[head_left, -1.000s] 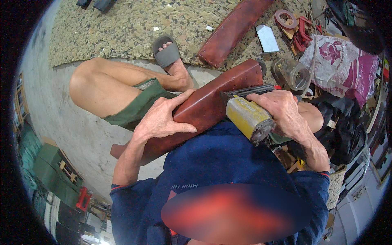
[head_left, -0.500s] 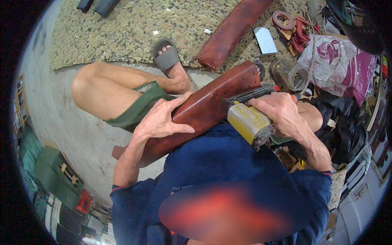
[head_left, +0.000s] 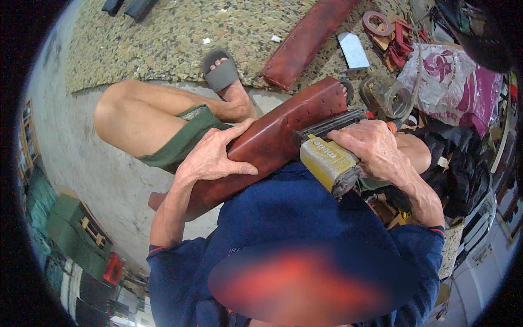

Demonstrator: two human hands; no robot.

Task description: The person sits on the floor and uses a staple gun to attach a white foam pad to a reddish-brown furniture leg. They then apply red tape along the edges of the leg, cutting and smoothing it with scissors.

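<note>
A long red-brown piece (head_left: 280,117), apparently leather-covered, lies diagonally across my lap, with a row of small marks near its far end. My left hand (head_left: 215,158) is closed around its lower-left part, thumb on the near side and fingers over the far edge. A worn yellow pneumatic stapler or nailer (head_left: 326,162) is in my right hand (head_left: 370,147), whose fingers wrap round its handle. The tool's long black magazine lies alongside the piece's near edge, its front end at the piece. Whether it presses on the piece I cannot tell.
A speckled mat (head_left: 136,49) at the top bears a second red-brown piece (head_left: 308,43), a pale blue block (head_left: 353,50) and a tape roll (head_left: 377,23). At right are a clear container (head_left: 376,92), plastic bag (head_left: 447,87) and black cloth (head_left: 457,180); green cases (head_left: 76,234) stand lower left.
The stapler and my right hand have shifted very slightly. My left hand keeps the same hold on the red-brown piece, which has barely moved.
</note>
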